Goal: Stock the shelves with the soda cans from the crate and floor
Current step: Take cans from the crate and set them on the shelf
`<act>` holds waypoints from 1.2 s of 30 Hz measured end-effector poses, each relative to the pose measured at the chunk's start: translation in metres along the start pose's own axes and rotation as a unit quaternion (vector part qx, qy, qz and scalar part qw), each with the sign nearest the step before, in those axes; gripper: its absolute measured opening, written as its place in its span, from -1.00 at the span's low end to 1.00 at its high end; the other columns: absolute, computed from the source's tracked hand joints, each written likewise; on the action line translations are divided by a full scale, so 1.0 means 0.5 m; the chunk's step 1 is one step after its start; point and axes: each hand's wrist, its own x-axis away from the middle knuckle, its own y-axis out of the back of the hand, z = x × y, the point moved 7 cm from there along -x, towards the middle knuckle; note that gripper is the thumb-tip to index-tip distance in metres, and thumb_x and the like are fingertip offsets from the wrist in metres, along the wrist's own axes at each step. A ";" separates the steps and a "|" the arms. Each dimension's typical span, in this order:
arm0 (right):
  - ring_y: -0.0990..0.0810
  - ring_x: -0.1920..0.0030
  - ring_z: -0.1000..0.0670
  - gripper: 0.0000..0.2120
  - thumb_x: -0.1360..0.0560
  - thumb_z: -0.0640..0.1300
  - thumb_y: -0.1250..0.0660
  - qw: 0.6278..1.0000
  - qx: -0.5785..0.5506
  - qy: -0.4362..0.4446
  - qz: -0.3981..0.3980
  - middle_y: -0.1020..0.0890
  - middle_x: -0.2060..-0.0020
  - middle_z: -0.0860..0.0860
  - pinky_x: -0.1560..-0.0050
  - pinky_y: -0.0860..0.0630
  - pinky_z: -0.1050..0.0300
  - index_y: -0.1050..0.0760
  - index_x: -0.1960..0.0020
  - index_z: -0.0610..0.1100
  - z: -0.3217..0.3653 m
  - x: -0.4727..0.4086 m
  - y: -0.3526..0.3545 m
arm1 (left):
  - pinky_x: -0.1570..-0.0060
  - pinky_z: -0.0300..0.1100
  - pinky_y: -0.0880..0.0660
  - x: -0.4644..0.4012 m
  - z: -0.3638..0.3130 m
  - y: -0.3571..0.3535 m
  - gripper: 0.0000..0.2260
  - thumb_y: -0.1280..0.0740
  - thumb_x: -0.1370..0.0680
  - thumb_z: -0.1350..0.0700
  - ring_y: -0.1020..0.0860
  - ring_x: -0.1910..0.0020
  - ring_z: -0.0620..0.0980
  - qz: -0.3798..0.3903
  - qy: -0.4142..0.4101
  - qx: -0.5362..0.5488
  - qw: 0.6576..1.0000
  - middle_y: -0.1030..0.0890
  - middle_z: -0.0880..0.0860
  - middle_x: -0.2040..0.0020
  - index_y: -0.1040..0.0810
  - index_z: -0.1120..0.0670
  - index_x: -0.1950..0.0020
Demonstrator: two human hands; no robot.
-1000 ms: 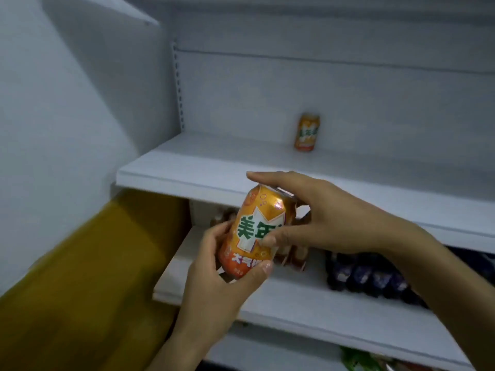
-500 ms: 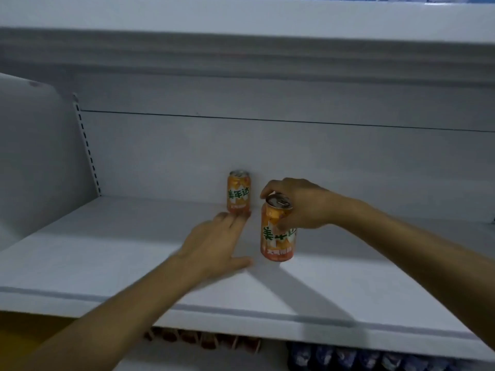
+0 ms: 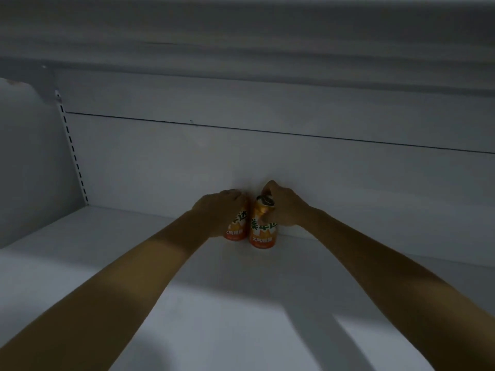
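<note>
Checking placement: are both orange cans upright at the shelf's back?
Yes: left can and right can stand upright beside each other against the back panel.

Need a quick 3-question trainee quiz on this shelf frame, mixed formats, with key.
1. True or false: both cans stand upright at the back of the shelf.
2. Which hand grips the right can near its top? A) left hand B) right hand C) neither
3. Fill in: the left hand covers the top of the ____ can.

Key:
1. True. The left can and the right can stand side by side near the back wall.
2. B. The right hand is on it.
3. left
</note>
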 end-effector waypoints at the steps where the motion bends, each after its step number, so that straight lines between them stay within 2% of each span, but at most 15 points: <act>1: -0.52 -0.16 -0.14 -0.39 -0.31 -0.15 -0.56 1.000 0.001 0.004 -0.003 -0.51 -0.17 -0.13 -0.11 -0.51 -0.04 -0.34 -0.25 -0.19 0.000 -0.005 -0.003 | -0.36 -0.04 -0.32 -0.004 0.003 -0.001 -0.27 -0.37 -0.50 0.21 -0.20 -0.49 0.07 0.004 0.000 0.005 1.000 -0.12 0.06 -0.55 -0.02 0.09 -0.56; 3: -0.48 -0.19 -0.14 -0.44 -0.34 -0.12 -0.53 0.999 0.040 0.025 -0.018 -0.47 -0.20 -0.11 -0.11 -0.49 -0.02 -0.39 -0.25 -0.18 0.005 -0.002 -0.007 | -0.38 -0.06 -0.28 -0.006 0.005 -0.003 -0.27 -0.36 -0.51 0.21 -0.19 -0.49 0.07 0.011 -0.002 0.010 1.000 -0.11 0.06 -0.55 -0.02 0.09 -0.56; 6: -0.39 -0.24 -0.09 -0.50 -0.43 -0.04 -0.45 0.976 0.180 0.083 -0.092 -0.39 -0.26 -0.06 -0.10 -0.49 -0.01 -0.43 -0.32 -0.10 0.024 0.021 -0.004 | -0.40 -0.10 -0.22 -0.007 0.008 -0.003 -0.28 -0.33 -0.52 0.22 -0.15 -0.51 0.06 0.015 -0.007 0.012 1.000 -0.07 0.07 -0.56 0.02 0.10 -0.56; 9: -0.41 -0.21 -0.06 -0.58 -0.48 -0.09 -0.39 0.972 0.182 0.101 -0.109 -0.44 -0.19 -0.03 -0.09 -0.49 0.02 -0.44 -0.32 -0.08 0.024 0.027 -0.012 | -0.41 -0.11 -0.20 -0.004 0.006 0.001 -0.28 -0.32 -0.53 0.22 -0.15 -0.51 0.06 0.015 -0.015 0.017 1.000 -0.05 0.07 -0.57 0.04 0.11 -0.56; 14: -0.42 -0.20 -0.07 -0.59 -0.49 -0.12 -0.37 0.971 0.194 0.088 -0.110 -0.45 -0.20 -0.04 -0.07 -0.48 0.04 -0.43 -0.32 -0.09 0.025 0.020 -0.016 | -0.39 -0.13 -0.23 -0.001 0.000 0.008 -0.24 -0.35 -0.52 0.23 -0.16 -0.51 0.06 0.028 -0.011 0.024 0.999 -0.03 0.06 -0.57 0.06 0.11 -0.56; 17: -0.48 -0.21 -0.13 -0.51 -0.39 -0.05 -0.48 0.945 0.275 0.098 -0.148 -0.50 -0.20 -0.10 -0.11 -0.48 -0.01 -0.47 -0.27 -0.12 0.053 0.041 -0.009 | -0.39 -0.09 -0.25 0.017 0.003 0.013 -0.18 -0.40 -0.49 0.15 -0.14 -0.51 0.05 0.034 -0.010 0.006 0.999 0.00 0.04 -0.58 0.08 0.08 -0.57; 19: -0.57 -0.15 -0.19 -0.42 -0.23 -0.03 -0.59 0.927 0.303 0.122 -0.183 -0.59 -0.15 -0.16 -0.14 -0.50 -0.07 -0.55 -0.19 -0.16 0.086 0.058 -0.002 | -0.43 -0.05 -0.18 0.047 0.020 0.019 -0.17 -0.38 -0.50 0.08 -0.12 -0.52 0.06 -0.007 -0.006 -0.060 0.998 0.05 0.06 -0.58 0.12 0.07 -0.57; 21: -0.53 -0.24 -0.21 -0.36 -0.23 -0.04 -0.59 0.920 0.295 0.168 -0.196 -0.56 -0.22 -0.20 -0.26 -0.42 -0.13 -0.52 -0.25 -0.18 0.142 0.070 -0.009 | -0.48 -0.04 -0.05 0.099 0.056 0.023 -0.22 -0.30 -0.55 0.06 -0.07 -0.53 0.08 -0.033 0.024 -0.133 0.990 0.11 0.09 -0.58 0.18 0.09 -0.56; 23: -0.32 -0.43 -0.18 -0.27 -0.38 0.02 -0.48 0.919 0.299 0.197 -0.163 -0.35 -0.43 -0.19 -0.43 -0.19 -0.11 -0.30 -0.45 -0.15 0.212 0.078 -0.036 | -0.49 -0.01 0.01 0.175 0.115 0.012 -0.24 -0.27 -0.57 0.02 -0.04 -0.54 0.10 -0.010 0.070 -0.182 0.981 0.09 0.13 -0.58 0.18 0.13 -0.56; 24: -0.20 -0.49 -0.15 -0.24 -0.45 0.07 -0.41 0.921 0.292 0.210 -0.149 -0.23 -0.49 -0.15 -0.47 -0.08 -0.08 -0.17 -0.52 -0.13 0.251 0.081 -0.054 | -0.48 0.01 -0.03 0.220 0.143 0.015 -0.22 -0.31 -0.54 0.01 -0.09 -0.53 0.12 -0.020 0.087 -0.193 0.977 0.02 0.17 -0.57 0.12 0.16 -0.56; 26: -0.08 -0.52 -0.10 -0.24 -0.51 0.13 -0.32 0.931 0.239 0.245 -0.124 -0.10 -0.54 -0.10 -0.48 0.02 -0.02 -0.03 -0.55 -0.08 0.346 0.092 -0.095 | -0.42 0.05 -0.20 0.326 0.197 0.028 -0.23 -0.41 -0.45 0.04 -0.28 -0.45 0.16 -0.066 0.121 -0.207 0.969 -0.21 0.22 -0.51 -0.10 0.21 -0.53; 29: -0.11 -0.51 -0.09 -0.24 -0.50 0.14 -0.32 0.931 0.176 0.309 -0.080 -0.13 -0.53 -0.09 -0.47 0.00 0.01 -0.04 -0.55 -0.06 0.515 0.132 -0.185 | -0.41 0.00 -0.19 0.510 0.287 -0.003 -0.38 -0.28 -0.54 0.09 -0.27 -0.44 0.13 -0.013 0.189 -0.210 0.959 -0.23 0.16 -0.50 -0.11 0.17 -0.53; 31: -0.20 -0.46 -0.11 -0.25 -0.47 0.15 -0.34 0.915 0.182 0.352 -0.073 -0.23 -0.48 -0.09 -0.45 -0.08 0.00 -0.09 -0.52 -0.06 0.627 0.171 -0.254 | -0.40 -0.01 -0.23 0.633 0.327 -0.010 -0.39 -0.31 -0.52 0.08 -0.31 -0.42 0.12 -0.002 0.225 -0.231 0.947 -0.28 0.15 -0.48 -0.17 0.15 -0.51; 34: -0.23 -0.45 -0.12 -0.27 -0.47 0.17 -0.34 0.906 0.168 0.386 -0.047 -0.25 -0.47 -0.09 -0.44 -0.12 -0.02 -0.13 -0.50 -0.06 0.766 0.226 -0.350 | -0.43 0.02 -0.16 0.805 0.387 -0.051 -0.39 -0.27 -0.55 0.08 -0.24 -0.47 0.13 0.064 0.273 -0.217 0.935 -0.21 0.16 -0.52 -0.11 0.17 -0.53; 36: -0.19 -0.48 -0.12 -0.27 -0.48 0.17 -0.33 0.902 0.148 0.404 -0.026 -0.21 -0.50 -0.09 -0.46 -0.09 -0.03 -0.11 -0.51 -0.04 0.839 0.267 -0.406 | -0.32 0.08 -0.35 0.902 0.409 -0.066 -0.38 -0.42 -0.43 0.14 -0.42 -0.35 0.19 0.062 0.293 -0.213 0.930 -0.41 0.23 -0.39 -0.32 0.23 -0.45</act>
